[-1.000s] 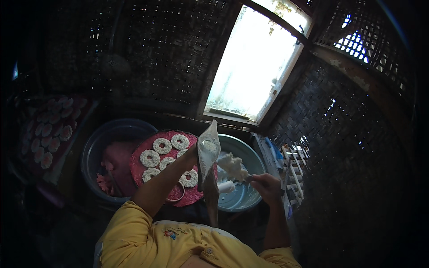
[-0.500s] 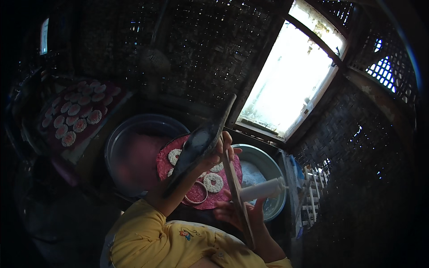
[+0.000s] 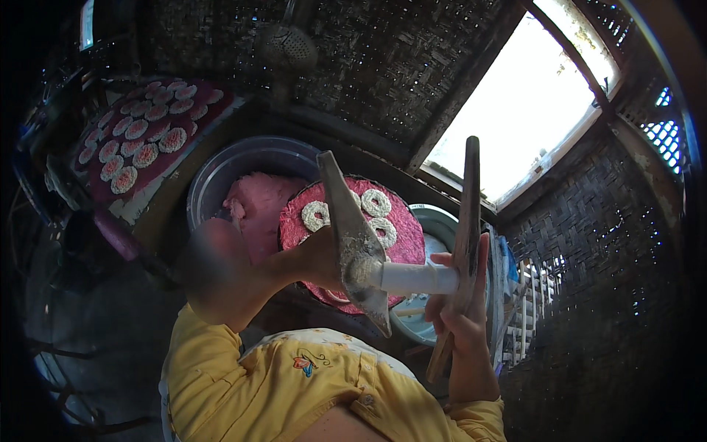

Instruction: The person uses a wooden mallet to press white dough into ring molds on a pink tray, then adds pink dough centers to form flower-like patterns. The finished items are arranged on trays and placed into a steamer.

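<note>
Taking the round red tray (image 3: 401,221) at the middle as the landmark: far to its upper left, a dark red mat (image 3: 103,188) is lying with rows of pale ring-shaped pieces (image 3: 145,155) on it. Just left of the tray, a grey basin (image 3: 221,173) is holding a pink mass (image 3: 258,206). On the tray, more white rings (image 3: 375,202) are sitting. In front of the tray, the left hand (image 3: 320,258) is gripping a flat board (image 3: 357,239) from behind, fingers hidden. A white cylinder (image 3: 412,278) is spanning from this board rightward to a wooden paddle (image 3: 462,243), which the right hand (image 3: 460,306) is clasping with closed fingers. Behind it, right of the tray, a bluish basin (image 3: 442,221) is showing.
</note>
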{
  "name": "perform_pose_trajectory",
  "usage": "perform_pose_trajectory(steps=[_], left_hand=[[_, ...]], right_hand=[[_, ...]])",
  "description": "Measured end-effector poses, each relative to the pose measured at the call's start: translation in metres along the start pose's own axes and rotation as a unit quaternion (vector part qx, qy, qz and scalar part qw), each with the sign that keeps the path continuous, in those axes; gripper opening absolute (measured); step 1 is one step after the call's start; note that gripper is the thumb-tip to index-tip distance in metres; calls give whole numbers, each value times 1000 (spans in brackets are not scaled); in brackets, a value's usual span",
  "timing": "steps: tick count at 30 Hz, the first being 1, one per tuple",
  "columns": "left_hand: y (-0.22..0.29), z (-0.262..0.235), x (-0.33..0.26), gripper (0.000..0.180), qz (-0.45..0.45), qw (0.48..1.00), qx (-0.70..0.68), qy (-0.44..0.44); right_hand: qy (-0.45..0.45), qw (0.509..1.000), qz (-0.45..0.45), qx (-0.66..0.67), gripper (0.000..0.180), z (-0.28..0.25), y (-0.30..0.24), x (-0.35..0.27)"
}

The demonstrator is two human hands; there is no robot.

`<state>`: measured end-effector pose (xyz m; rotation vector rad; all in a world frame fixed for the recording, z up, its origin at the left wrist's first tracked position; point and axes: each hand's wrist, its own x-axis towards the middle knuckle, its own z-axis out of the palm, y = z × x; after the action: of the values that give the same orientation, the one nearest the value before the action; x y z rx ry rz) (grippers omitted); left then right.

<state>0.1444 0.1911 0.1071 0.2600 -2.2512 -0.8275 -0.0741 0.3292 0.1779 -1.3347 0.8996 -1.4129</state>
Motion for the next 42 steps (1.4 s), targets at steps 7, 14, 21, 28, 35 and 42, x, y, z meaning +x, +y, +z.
perform_pose_trajectory(steps=[7,14,21,28,35,42], left_hand=[[7,-3,-1,50,-17,980,197,-24],[2,14,-12,60,-71,991,84,-76],[-10,31,-19,45,8,995,92,36],[-32,38,-26,41,-44,992,83,87],[-29,-10,3,100,-32,964,-255,-72],[-1,-42,52,117,240,709,-663,10]], right_hand=[[-128,798,-276,-521,88,17,-9,11],[-145,788,-259,-540,85,29,8,1],[-139,791,-276,-527,95,34,33,-1],[-198,917,38,-344,98,2,33,23],[-279,880,333,191,116,-31,69,12],[-389,782,372,314,98,-70,68,8]])
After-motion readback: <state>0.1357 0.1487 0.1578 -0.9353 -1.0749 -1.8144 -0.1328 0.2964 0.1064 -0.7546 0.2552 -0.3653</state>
